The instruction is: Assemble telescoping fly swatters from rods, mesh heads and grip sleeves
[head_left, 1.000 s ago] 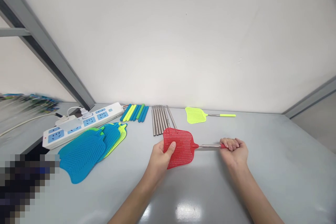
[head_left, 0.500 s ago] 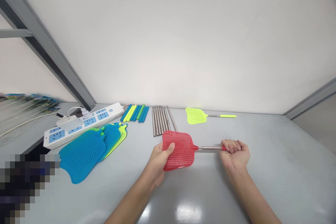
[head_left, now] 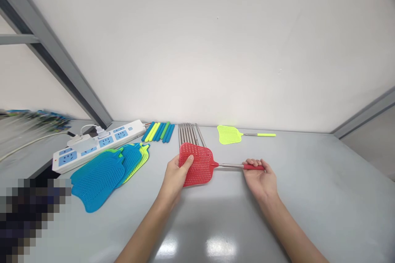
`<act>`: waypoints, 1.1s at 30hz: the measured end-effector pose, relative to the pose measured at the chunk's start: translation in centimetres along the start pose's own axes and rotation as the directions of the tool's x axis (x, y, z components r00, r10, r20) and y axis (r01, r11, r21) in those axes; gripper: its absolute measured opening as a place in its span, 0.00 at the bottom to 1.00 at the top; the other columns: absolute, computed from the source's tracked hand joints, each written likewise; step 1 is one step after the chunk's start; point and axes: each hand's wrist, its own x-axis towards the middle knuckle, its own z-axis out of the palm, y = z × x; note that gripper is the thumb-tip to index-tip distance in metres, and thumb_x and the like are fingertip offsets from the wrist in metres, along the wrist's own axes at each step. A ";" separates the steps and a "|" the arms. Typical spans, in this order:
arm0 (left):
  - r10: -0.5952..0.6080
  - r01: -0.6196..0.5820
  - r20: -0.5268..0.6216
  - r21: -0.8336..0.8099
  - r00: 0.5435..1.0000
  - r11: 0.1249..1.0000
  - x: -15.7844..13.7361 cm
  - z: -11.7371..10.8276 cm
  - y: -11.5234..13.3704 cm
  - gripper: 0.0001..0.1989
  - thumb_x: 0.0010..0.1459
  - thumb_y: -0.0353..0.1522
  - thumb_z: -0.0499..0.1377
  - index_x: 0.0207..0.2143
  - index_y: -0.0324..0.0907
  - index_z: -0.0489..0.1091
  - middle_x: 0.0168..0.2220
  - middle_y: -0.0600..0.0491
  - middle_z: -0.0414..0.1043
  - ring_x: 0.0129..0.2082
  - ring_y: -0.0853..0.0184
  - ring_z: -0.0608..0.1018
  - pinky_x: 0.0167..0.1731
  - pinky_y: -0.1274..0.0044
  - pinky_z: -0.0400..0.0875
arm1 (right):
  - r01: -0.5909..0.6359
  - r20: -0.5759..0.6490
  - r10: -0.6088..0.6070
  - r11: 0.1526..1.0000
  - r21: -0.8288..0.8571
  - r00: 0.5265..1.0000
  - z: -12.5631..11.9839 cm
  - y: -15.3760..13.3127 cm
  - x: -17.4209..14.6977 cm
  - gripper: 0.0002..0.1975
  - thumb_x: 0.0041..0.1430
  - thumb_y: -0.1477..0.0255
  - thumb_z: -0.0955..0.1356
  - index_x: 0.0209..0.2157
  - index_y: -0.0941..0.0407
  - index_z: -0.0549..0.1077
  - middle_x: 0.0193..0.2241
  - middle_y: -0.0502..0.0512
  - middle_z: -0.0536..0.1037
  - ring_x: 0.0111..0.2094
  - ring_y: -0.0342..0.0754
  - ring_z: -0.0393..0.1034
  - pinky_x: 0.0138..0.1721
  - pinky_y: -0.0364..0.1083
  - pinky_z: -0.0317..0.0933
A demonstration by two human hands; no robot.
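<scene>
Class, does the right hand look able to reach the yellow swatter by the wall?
Probably yes: nothing visible stands between the right hand and the yellow swatter, though the hand must first leave the red handle.

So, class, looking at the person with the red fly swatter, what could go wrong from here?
1. The right hand looks only loosely curled at the red grip, so the grip might slip.
2. The left hand pinches the red mesh head by its side; hard pressure could bend it.
3. In this view the red mesh head overlaps the near ends of the metal rods; lowering it carelessly might disturb them.
</scene>
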 end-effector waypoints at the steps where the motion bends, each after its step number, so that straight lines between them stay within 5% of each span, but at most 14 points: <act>1: 0.023 -0.023 -0.004 0.016 1.000 1.000 0.1 -0.1 -0.1 0.18 0.45 0.39 0.57 0.37 0.36 0.67 0.31 0.48 0.74 0.28 0.63 0.75 0.28 0.74 0.69 | -0.013 0.007 0.013 1.000 -0.005 1.000 0.1 0.0 0.0 0.09 0.49 0.77 0.57 0.17 0.57 0.54 0.17 0.45 0.56 0.20 0.38 0.59 0.28 0.43 0.60; 13: 0.391 -0.380 -0.005 0.229 0.920 0.896 -0.2 0.8 -2.0 0.12 0.48 0.37 0.56 0.33 0.38 0.67 0.34 0.48 0.72 0.34 0.64 0.74 0.32 0.76 0.68 | 0.051 0.015 -0.051 0.999 0.018 0.999 -0.2 -0.2 0.4 0.12 0.54 0.74 0.56 0.18 0.56 0.55 0.18 0.45 0.57 0.22 0.39 0.60 0.29 0.42 0.61; 21: 0.242 -0.244 0.037 0.052 0.970 0.969 0.0 1.2 -2.4 0.13 0.46 0.38 0.56 0.31 0.37 0.67 0.33 0.47 0.72 0.33 0.63 0.74 0.32 0.75 0.68 | -0.085 0.048 0.086 0.996 -0.026 0.995 0.2 -0.1 0.3 0.11 0.54 0.73 0.58 0.20 0.57 0.60 0.20 0.47 0.62 0.24 0.39 0.62 0.29 0.42 0.63; 25: 0.158 -0.158 -0.010 -0.091 0.987 0.983 0.3 0.9 -1.8 0.14 0.46 0.38 0.56 0.33 0.37 0.66 0.32 0.48 0.73 0.31 0.63 0.75 0.30 0.74 0.68 | -0.170 0.080 0.191 0.961 -0.217 0.978 0.7 0.2 -0.3 0.03 0.51 0.74 0.62 0.27 0.57 0.67 0.26 0.50 0.68 0.31 0.41 0.66 0.32 0.42 0.64; 29: 0.146 -0.155 -0.068 -0.169 0.987 0.973 0.6 0.4 -1.4 0.14 0.45 0.37 0.56 0.33 0.37 0.66 0.30 0.50 0.73 0.30 0.64 0.74 0.30 0.75 0.67 | -0.140 0.119 0.209 0.893 -0.428 0.971 1.2 0.4 -1.1 0.09 0.48 0.73 0.66 0.34 0.57 0.69 0.34 0.52 0.71 0.36 0.45 0.67 0.33 0.43 0.65; 33: 0.177 -0.194 -0.116 -0.157 0.977 0.968 0.9 0.4 -1.7 0.13 0.45 0.37 0.56 0.32 0.38 0.64 0.28 0.52 0.72 0.28 0.66 0.74 0.29 0.76 0.67 | -0.126 0.150 0.238 0.841 -0.527 0.960 1.3 0.6 -1.5 0.10 0.46 0.73 0.68 0.34 0.56 0.70 0.30 0.50 0.71 0.34 0.45 0.68 0.32 0.43 0.66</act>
